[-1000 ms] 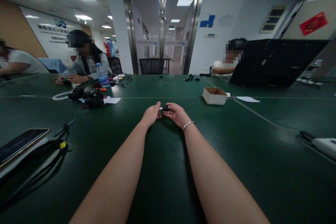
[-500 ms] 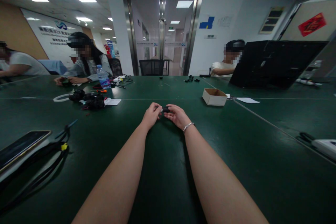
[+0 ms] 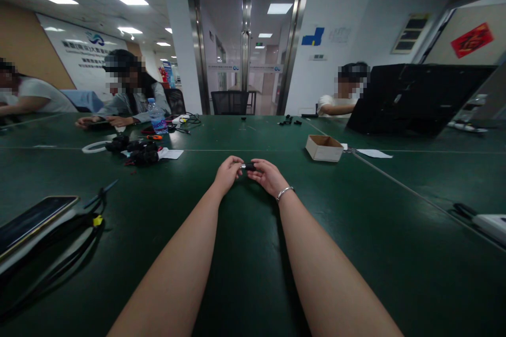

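Observation:
A small black cylinder with a silver end (image 3: 248,167) is held level between my two hands, just above the green table (image 3: 253,253). My left hand (image 3: 228,174) pinches its silver end with thumb and fingers. Around the black end close the fingertips of my right hand (image 3: 268,175), which has a silver bangle (image 3: 284,192) at the wrist. The fingers partly cover both ends, and the exact kind of thing is too small to make out.
An open cardboard box (image 3: 324,155) stands ahead to the right. Black gadgets (image 3: 144,154) and a water bottle (image 3: 157,117) are ahead to the left. A phone (image 3: 37,221) and black cables (image 3: 89,242) lie near left. A large black monitor (image 3: 415,97) stands at far right.
My hands keep nearly the same hold and place. The view has tilted very slightly. A co-worker's hands at the left have shifted a little to the left.

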Available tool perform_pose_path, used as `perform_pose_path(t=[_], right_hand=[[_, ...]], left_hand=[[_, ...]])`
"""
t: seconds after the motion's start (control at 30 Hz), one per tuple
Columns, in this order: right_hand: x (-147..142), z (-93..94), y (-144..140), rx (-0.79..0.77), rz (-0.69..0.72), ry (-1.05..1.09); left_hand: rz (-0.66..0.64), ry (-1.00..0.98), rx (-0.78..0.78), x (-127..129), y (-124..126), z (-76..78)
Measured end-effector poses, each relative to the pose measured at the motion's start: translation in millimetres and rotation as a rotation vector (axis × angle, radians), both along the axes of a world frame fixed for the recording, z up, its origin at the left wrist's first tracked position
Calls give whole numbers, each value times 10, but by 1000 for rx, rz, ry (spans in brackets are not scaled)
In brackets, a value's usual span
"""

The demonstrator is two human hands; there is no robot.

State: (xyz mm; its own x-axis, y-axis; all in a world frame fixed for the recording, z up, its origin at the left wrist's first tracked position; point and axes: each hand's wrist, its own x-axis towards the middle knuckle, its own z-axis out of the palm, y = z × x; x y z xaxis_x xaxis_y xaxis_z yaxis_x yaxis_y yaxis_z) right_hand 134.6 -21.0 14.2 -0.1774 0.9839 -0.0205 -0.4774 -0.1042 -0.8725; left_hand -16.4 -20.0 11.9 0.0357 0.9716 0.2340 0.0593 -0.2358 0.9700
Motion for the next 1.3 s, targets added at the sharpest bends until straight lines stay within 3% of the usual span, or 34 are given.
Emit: perform_pose_path(t=[0.4, 0.53, 0.73, 0.93, 1.07, 1.17, 1.23, 1.3], right_hand=[[-12, 16, -16, 5, 17, -21], [-13, 21, -22, -2, 18, -19], [-7, 38, -33, -9, 22, 6], [-18, 10, -35, 33, 101, -40], [-104, -23, -73, 98, 112, -155], [-89, 172, -155, 29, 109, -350], [65, 463, -259, -1, 134, -539], [385, 822, -436, 112, 140, -690]], left_hand=[[26, 23, 78, -37, 105, -121], [47, 20, 41, -30, 77, -87], [4, -128, -55, 2, 6, 31], [42, -286, -104, 93, -19, 42], [-4, -349, -157, 153, -61, 43], [-8, -271, -185, 95, -129, 111], [-28, -139, -187, -43, -249, 221], [-64, -7, -191, -280, -473, 364]])
